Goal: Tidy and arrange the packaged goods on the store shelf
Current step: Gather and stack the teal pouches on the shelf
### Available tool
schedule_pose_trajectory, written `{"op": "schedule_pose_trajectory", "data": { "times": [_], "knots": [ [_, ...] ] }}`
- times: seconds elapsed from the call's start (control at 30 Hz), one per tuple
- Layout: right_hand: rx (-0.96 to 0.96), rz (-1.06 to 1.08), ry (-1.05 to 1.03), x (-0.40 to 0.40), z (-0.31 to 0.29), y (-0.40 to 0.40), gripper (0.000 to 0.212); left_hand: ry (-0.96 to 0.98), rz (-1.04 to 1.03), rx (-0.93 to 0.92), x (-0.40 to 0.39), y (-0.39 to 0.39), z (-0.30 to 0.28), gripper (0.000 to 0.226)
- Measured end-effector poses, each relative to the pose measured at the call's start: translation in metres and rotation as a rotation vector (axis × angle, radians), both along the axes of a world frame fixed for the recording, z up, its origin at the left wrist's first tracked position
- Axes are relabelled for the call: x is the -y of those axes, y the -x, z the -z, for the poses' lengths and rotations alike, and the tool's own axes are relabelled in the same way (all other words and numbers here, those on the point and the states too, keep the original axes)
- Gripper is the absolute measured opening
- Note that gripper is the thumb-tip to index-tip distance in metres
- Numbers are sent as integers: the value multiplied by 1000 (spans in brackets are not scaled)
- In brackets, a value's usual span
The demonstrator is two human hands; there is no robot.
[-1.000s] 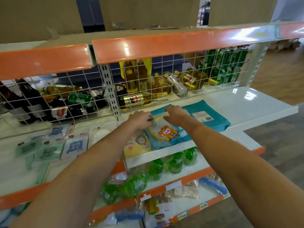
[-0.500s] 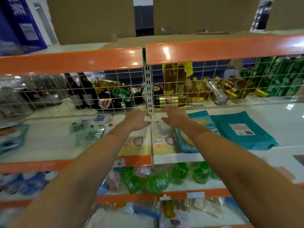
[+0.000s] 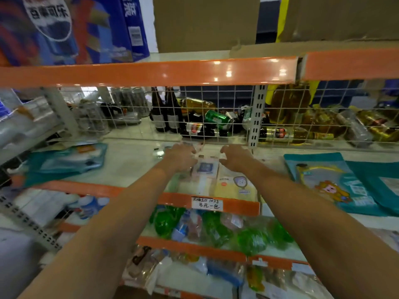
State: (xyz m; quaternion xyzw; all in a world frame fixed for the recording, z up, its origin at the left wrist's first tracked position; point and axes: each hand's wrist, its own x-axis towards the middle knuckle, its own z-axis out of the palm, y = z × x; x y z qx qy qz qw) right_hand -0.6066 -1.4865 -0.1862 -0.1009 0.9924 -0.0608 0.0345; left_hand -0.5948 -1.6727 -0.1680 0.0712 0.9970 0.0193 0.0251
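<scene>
On the middle shelf (image 3: 133, 169) a clear packet with a blue label (image 3: 205, 169) lies flat beside a yellow packet (image 3: 235, 184). My left hand (image 3: 181, 156) pinches the clear packet's top left corner, close to the wire mesh. At the packet's top right, my right hand (image 3: 235, 157) hovers with its fingers spread and loosely bent, holding nothing. A teal cartoon packet (image 3: 323, 182) and a plain teal packet (image 3: 380, 180) lie to the right. Another teal packet (image 3: 67, 160) lies to the left.
A wire mesh (image 3: 216, 117) backs the shelf, with bottles and cans (image 3: 216, 119) behind it. An orange rail with a handwritten price tag (image 3: 207, 203) fronts the shelf. Green bags (image 3: 216, 229) fill the shelf below. Blue cola cartons (image 3: 64, 29) stand on top.
The view has swung left along the shelf. Both hands moved left from the teal and yellow packets to the clear blue-labelled packet.
</scene>
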Motion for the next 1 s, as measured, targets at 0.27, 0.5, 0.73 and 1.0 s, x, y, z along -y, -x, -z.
{"op": "schedule_pose_trajectory", "data": {
  "times": [0.27,0.5,0.73,1.0],
  "knots": [
    [5,-29,23,89,-2,4,46,25,-56,-58,92,-12,-3,46],
    [5,-89,-17,163,10,-1,53,28,-145,-32,159,-23,11,50],
    [-16,-224,-34,221,11,13,51,-4,-220,-24,211,-20,22,48],
    [-25,-353,18,280,6,53,50,11,-330,-56,253,-1,21,47]
  ]
}}
